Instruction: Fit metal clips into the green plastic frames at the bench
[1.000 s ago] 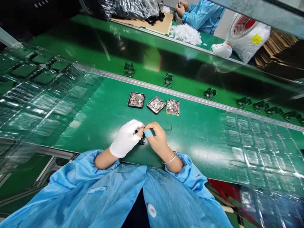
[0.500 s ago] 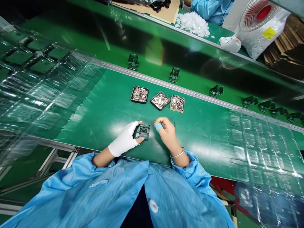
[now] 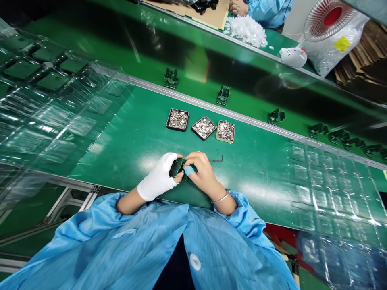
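My left hand (image 3: 160, 175), in a white glove that leaves the fingertips bare, grips a small green circuit board assembly (image 3: 177, 167) by its edges, tilted above the green table (image 3: 127, 149). At its right side are the fingertips of my right hand (image 3: 201, 173), pinched together, with blue tape (image 3: 189, 170) around one digit. Whatever they pinch is too small and covered to make out. Just beyond the right hand lies a thin L-shaped hex key (image 3: 222, 158), partly hidden. Farther forward stand a black tray (image 3: 178, 129) of small metal parts, a second tray (image 3: 204, 139) and a third (image 3: 226, 140).
Beyond a metal rail (image 3: 193, 97), more board assemblies (image 3: 223, 95) stand spaced along a green strip. Clear plastic blister trays (image 3: 332, 181) lie at right; others (image 3: 54, 125) are stacked at left. Across the line, a co-worker's hand (image 3: 238, 7) is near white pieces (image 3: 246, 30) and a fan (image 3: 329, 18).
My right hand has moved left, bringing its pinched fingers to the board assembly. The board has tipped in my left hand. More of the hex key now shows. The co-worker's hand has come into view.
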`<control>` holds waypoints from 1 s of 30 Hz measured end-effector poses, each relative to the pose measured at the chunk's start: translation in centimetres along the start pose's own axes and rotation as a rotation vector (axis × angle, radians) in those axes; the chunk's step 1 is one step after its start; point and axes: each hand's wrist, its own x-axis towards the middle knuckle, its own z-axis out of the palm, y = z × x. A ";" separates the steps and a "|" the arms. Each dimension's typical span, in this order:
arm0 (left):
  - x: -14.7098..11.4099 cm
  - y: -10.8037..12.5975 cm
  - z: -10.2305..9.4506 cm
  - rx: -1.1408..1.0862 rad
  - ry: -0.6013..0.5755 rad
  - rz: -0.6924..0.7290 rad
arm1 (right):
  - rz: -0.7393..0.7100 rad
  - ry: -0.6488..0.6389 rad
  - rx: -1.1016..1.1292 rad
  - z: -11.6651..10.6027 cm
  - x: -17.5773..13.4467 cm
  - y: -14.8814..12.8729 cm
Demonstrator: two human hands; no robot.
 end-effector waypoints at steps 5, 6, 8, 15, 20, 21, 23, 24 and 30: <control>0.0 0.1 0.0 0.028 -0.006 0.027 | 0.020 0.018 0.013 -0.2 0.0 -0.1; 0.0 0.1 0.0 0.039 -0.008 0.025 | 0.023 0.024 0.019 -0.2 0.0 -0.1; 0.0 0.1 0.1 0.071 -0.020 0.011 | 0.039 0.027 0.027 -0.2 0.0 -0.1; -0.1 0.2 -0.2 0.053 -0.041 0.016 | 0.080 0.033 0.066 -0.1 -0.1 0.0; 0.2 0.4 -0.5 -0.011 -0.051 0.040 | 0.086 0.079 0.132 0.1 0.1 -0.2; 0.3 0.5 -0.4 0.000 -0.048 0.032 | 0.097 0.083 0.133 0.1 0.1 -0.2; 0.7 0.6 -0.2 0.028 -0.039 0.011 | 0.126 0.087 0.128 0.2 0.1 -0.2; 1.0 0.7 -0.1 0.044 -0.035 -0.001 | 0.136 0.090 0.125 0.2 0.1 -0.2; 2.4 0.9 -0.3 0.188 -0.066 -0.008 | 0.145 0.104 0.113 0.3 0.0 -0.2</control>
